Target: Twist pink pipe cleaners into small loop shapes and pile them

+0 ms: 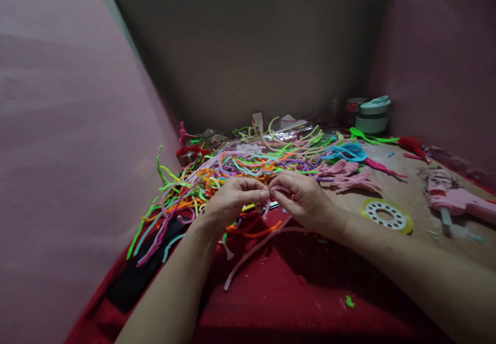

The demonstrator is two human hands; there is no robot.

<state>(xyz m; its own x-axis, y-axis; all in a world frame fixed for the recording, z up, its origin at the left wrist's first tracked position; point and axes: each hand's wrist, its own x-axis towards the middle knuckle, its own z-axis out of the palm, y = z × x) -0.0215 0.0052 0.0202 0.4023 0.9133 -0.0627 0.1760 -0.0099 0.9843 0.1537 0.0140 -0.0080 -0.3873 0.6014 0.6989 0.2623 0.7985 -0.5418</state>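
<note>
Two bare hands are almost touching, just in front of a big messy pile of fuzzy sticks. The left hand has its thumb and finger pinched on a little pale pink fuzzy stick. One end of it hangs down under the fingertips. The right hand is curled up small and pinches the same pink stuff, but I can't tell just where its fingers hold it.

The pile has green, orange, purple, blue and pink all mixed up. A long pink stick lies on the red cloth, below the hands, and an orange stick is near it. One green scrap is on the cloth too. A black thing lies by the left arm.

Over past the right arm, I see a yellow tape roll lying flat and a pink glue gun. A mint green pot stands at the back, near the wall.
</note>
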